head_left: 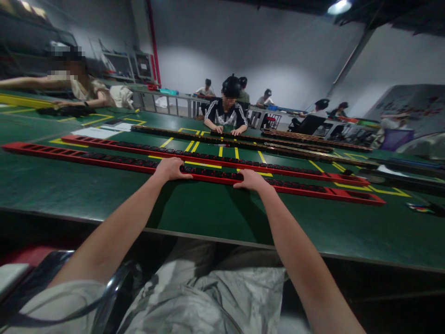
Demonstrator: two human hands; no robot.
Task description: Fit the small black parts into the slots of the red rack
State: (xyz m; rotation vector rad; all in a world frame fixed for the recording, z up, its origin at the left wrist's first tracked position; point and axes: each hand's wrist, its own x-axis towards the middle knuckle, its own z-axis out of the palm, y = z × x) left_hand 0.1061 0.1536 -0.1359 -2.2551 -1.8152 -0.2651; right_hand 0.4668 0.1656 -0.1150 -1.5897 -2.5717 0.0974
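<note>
A long red power strip (118, 160) with a row of black sockets lies across the table in front of me. My left hand (170, 169) grips it left of its middle, thumb along the near side and fingers over the top. Farther right, my right hand (251, 180) holds the same strip in a like way, its fingertips partly hidden. Just beyond lies a second red power strip (295, 173), roughly parallel and apart from the first. Open slots without black pieces show toward the left end of the near strip.
Yellow tape lines mark the green table (208, 211). Long dark strips (174, 133) lie farther back, where a co-worker (225, 109) has both hands on one. White papers (100, 131) rest at the left. Another person (83, 88) reaches across at far left. Small coloured items (420, 208) lie at right.
</note>
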